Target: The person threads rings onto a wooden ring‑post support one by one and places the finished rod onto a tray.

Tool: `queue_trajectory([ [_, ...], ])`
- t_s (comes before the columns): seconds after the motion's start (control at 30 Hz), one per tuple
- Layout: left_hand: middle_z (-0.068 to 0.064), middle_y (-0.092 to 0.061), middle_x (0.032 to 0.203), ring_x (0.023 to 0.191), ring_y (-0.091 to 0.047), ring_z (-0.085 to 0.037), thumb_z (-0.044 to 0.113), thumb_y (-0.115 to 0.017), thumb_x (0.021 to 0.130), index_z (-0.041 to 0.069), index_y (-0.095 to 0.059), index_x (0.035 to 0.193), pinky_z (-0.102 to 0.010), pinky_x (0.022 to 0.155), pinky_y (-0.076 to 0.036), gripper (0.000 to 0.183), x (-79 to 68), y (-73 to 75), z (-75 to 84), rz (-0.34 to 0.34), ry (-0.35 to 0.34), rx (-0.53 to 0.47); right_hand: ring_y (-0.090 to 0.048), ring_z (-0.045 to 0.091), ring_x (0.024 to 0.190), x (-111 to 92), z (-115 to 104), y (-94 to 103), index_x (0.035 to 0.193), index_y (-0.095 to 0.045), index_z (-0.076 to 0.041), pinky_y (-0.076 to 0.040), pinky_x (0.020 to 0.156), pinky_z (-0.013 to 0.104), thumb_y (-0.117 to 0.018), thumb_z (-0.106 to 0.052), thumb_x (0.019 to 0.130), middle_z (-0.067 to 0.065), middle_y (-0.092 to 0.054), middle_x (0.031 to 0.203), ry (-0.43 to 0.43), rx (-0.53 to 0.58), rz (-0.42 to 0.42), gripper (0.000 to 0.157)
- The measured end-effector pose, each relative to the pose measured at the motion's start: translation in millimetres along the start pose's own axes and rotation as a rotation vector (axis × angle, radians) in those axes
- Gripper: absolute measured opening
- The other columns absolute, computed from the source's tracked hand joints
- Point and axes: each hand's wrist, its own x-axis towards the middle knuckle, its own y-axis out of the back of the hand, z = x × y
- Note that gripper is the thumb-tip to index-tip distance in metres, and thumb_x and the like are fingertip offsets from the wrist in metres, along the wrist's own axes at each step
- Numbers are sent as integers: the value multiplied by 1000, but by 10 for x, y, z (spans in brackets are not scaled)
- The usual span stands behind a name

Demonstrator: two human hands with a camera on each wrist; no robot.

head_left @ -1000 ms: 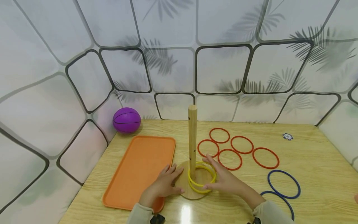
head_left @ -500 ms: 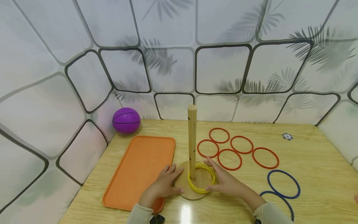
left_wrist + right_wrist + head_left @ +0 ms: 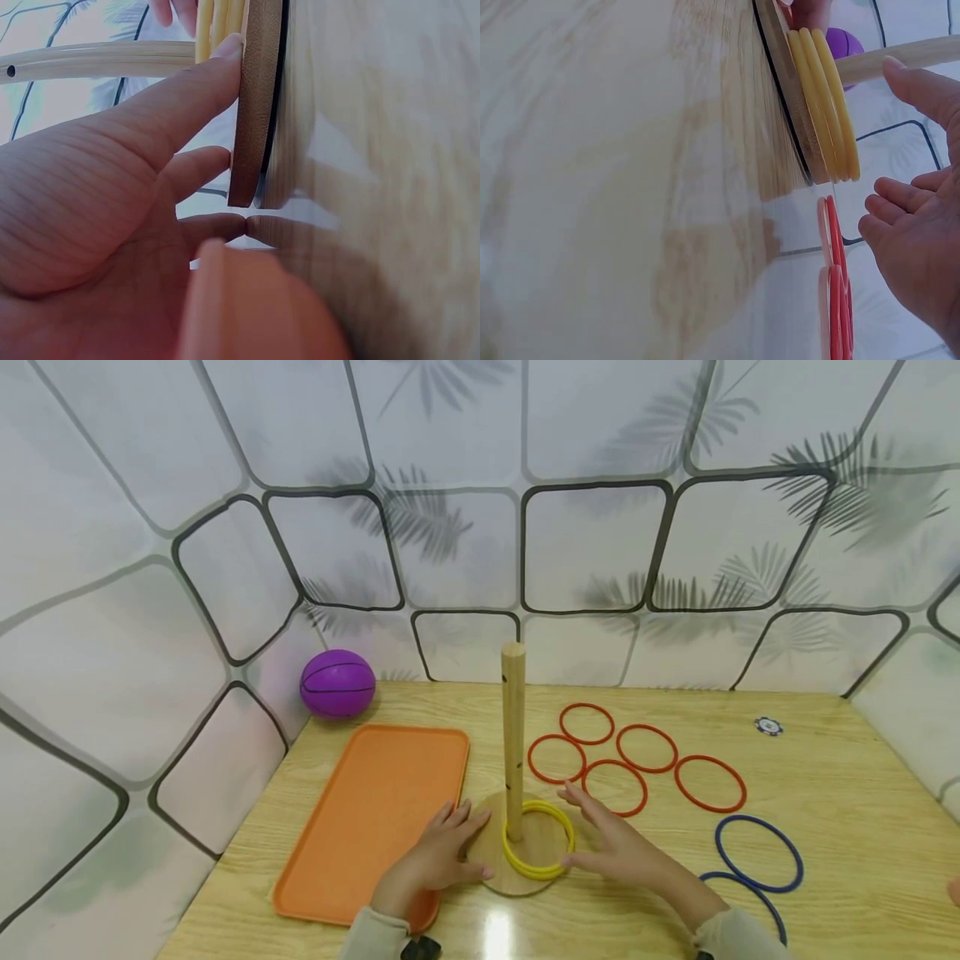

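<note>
Upright on a round wooden base (image 3: 487,843) stands a wooden peg (image 3: 513,735). Around its foot lies a stack of three yellow rings (image 3: 829,112), off-centre toward the right. My left hand (image 3: 435,856) rests at the left edge of the base, fingers spread; in the left wrist view its thumb (image 3: 195,86) lies along the base's edge beside the yellow rings. To the right of the stack hovers my right hand (image 3: 618,847), fingers apart and holding nothing. The right wrist view shows a gap between its fingertips (image 3: 881,199) and the rings.
An orange tray (image 3: 375,810) lies left of the base, under my left wrist. Several red rings (image 3: 557,737) lie behind and to the right; two blue rings (image 3: 801,860) are nearer. A purple ball (image 3: 337,683) sits back left, a small chip (image 3: 768,727) back right.
The upper yellow ring has dropped onto the others at the peg's foot. My right hand has let go and drawn back to the right. The left hand stays put.
</note>
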Motion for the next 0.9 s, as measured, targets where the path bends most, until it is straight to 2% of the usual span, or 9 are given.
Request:
queue_trajectory([
  [0.2, -28, -24, 150, 137, -11, -51, 38, -74, 79, 7, -39, 144, -63, 108, -16, 80, 2, -9, -10, -7, 2, 8, -35, 37, 132, -39, -5, 57, 147, -25, 4, -26, 105, 17, -72, -26, 84, 21, -39, 144, -26, -3, 39, 84],
  [0.4, -27, -23, 150, 138, -10, -50, 38, -74, 80, 7, -39, 145, -63, 108, -16, 80, 6, -13, -17, -8, 3, 7, -37, 38, 131, -91, -3, 143, 147, -25, 3, -33, 107, 32, -70, -27, 86, 20, -40, 145, -91, -10, 45, 81],
  [0.53, -28, -23, 150, 138, -10, -50, 39, -74, 80, 7, -39, 145, -63, 108, -15, 80, 7, -18, -18, -7, 0, 6, -38, 37, 130, -141, 19, 202, 147, -26, 3, -34, 105, 27, -70, -25, 86, 19, -41, 144, -97, -24, 66, 80],
  [0.6, -28, -23, 150, 138, -10, -50, 39, -74, 80, 7, -39, 145, -63, 108, -15, 80, 7, -20, -19, -7, 1, 5, -40, 32, 130, -169, 40, 231, 147, -27, 2, -33, 104, 20, -71, -23, 86, 20, -42, 142, -75, -39, 84, 79],
  [0.73, -27, -23, 150, 138, -10, -50, 39, -74, 79, 8, -39, 145, -63, 108, -16, 80, 5, -20, -17, -4, 3, 5, -40, 14, 130, -232, 77, 305, 146, -30, -1, -29, 101, 11, -70, -19, 86, 23, -44, 140, -28, -33, 113, 75],
  [0.9, -27, -23, 151, 138, -10, -50, 39, -74, 79, 8, -39, 145, -63, 107, -16, 81, 8, -17, -16, -5, 5, 3, -43, 0, 124, -317, 94, 423, 143, -35, 0, -33, 99, 11, -69, -14, 86, 26, -47, 134, 2, -21, 144, 68],
])
